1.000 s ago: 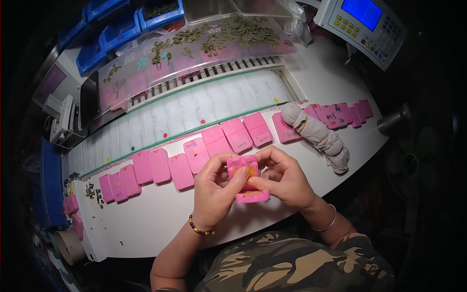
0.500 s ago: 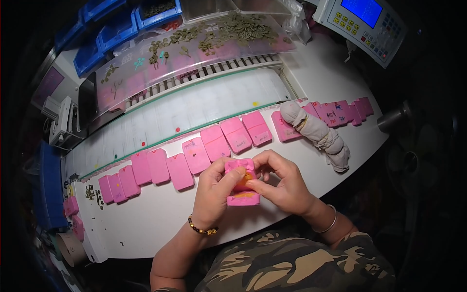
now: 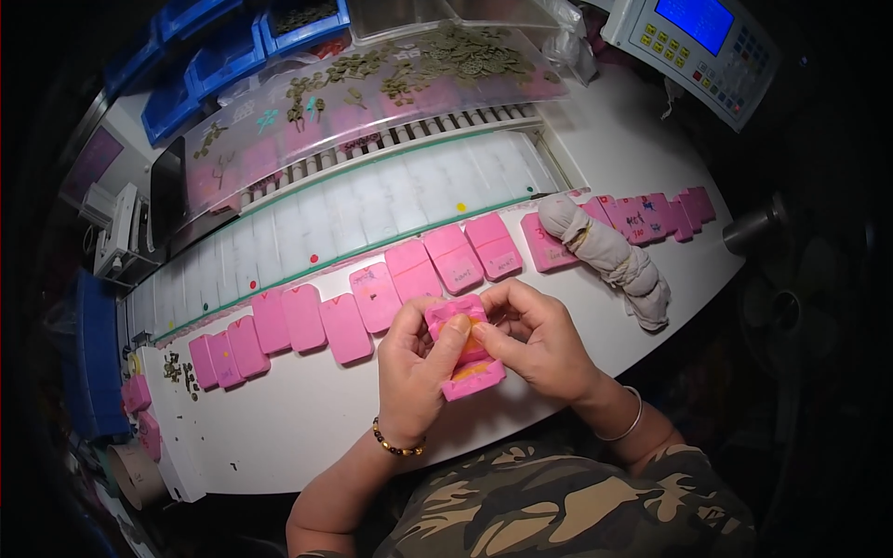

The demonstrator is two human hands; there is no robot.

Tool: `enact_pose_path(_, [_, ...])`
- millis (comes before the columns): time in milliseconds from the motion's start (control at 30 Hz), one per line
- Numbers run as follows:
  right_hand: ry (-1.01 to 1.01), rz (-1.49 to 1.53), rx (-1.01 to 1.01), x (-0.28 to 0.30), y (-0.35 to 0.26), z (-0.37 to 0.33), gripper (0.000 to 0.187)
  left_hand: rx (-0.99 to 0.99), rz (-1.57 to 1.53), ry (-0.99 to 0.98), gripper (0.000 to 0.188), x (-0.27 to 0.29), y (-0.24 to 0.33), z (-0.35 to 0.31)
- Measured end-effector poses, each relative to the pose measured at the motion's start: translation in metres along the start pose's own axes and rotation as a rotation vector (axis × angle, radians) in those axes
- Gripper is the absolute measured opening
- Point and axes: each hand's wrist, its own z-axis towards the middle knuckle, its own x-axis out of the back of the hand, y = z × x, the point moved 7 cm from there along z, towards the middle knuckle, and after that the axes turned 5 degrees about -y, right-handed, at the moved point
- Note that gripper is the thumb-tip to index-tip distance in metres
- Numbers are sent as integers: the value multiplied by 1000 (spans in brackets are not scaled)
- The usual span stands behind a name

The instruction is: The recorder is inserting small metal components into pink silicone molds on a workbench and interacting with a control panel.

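Both my hands hold a small pink rubber mould in front of my body, over the table's near edge. It is spread apart, and orange-yellow shows inside it. My left hand grips its left side, thumb pressed on the inner face. From the other side my right hand closes round it, its thumb tip close to the left thumb. Whether the orange-yellow is a separate piece or the mould's lining, I cannot tell. Fingers hide the mould's back. Beyond my hands lies a row of closed pink moulds.
A cloth-wrapped bundle lies at the right across pink blocks. Behind the row runs a whitish strip with coloured dots. Farther back, a clear sheet holds many small greenish pieces. Blue bins stand back left, a keypad console back right.
The mould has tilted in my hands, its near flap swinging slightly right. My right thumb has shifted up toward the left thumb. The dots on the strip have moved left.
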Motion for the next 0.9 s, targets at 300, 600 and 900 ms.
enact_pose_path(300, [60,431,-97,2,17,-4,14,-61,58,-105,35,-9,5,-2])
enact_pose_path(600, [57,565,-108,-3,19,-12,18,-121,161,-84,42,-9,11,-6])
enact_pose_path(900, [95,541,-79,-5,18,-17,16,-155,200,-87,44,-10,14,-7])
